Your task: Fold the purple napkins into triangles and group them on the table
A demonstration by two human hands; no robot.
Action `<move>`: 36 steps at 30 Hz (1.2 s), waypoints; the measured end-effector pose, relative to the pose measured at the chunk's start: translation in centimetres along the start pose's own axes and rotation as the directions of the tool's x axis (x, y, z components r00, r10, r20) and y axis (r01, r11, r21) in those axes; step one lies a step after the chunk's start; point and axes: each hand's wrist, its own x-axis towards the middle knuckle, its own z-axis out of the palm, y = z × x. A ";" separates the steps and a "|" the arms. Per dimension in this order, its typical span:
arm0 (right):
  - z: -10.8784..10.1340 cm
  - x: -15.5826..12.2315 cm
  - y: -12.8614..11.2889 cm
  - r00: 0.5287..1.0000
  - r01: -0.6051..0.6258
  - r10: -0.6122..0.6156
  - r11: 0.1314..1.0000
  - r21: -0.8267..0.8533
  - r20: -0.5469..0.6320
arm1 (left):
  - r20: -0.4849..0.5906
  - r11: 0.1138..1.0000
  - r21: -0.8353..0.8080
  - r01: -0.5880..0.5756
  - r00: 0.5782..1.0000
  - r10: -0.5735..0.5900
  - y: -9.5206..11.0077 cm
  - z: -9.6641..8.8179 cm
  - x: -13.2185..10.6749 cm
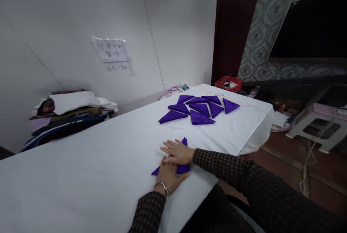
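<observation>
A purple cloth napkin (183,168), folded into a triangle, lies on the white tablecloth (108,175) near the front edge. Across its lower left part rests my left hand (170,176), thumb spread out to the right and a bracelet at the wrist. My right hand (179,152) lies flat over the napkin's upper part, fingers apart and pointing left, partly overlapping the left fingers. Both hands cover the napkin's middle; its tips show at the top, left and right. Farther back sit several folded purple triangles (201,120), grouped close together.
A pile of folded clothes (73,113) stands beyond the table's left side, against the white wall. Behind the table's far end is a red basket (235,85). To the right a white plastic stool (322,121) stands on the floor, with a cable (305,169) nearby.
</observation>
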 end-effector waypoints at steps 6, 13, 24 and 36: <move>1.7 0.0 1.9 0.999 -0.041 0.040 0.998 -0.048 -0.031 | 0.003 1.000 -0.011 -0.016 1.000 0.016 -0.2 0.3 0.0; 0.2 0.4 6.1 0.984 -0.178 0.174 0.979 -0.102 -0.045 | 0.009 1.000 0.008 -0.028 1.000 0.028 -0.7 0.9 0.3; 0.5 0.5 -0.7 0.999 0.033 -0.033 0.999 0.024 -0.026 | -0.073 0.999 -0.022 -0.031 0.997 0.030 -0.3 0.7 0.0; 1.4 -0.2 -1.1 1.000 0.017 -0.014 0.986 0.167 -0.019 | -0.046 0.998 -0.051 -0.049 0.998 0.046 -0.8 0.5 -0.3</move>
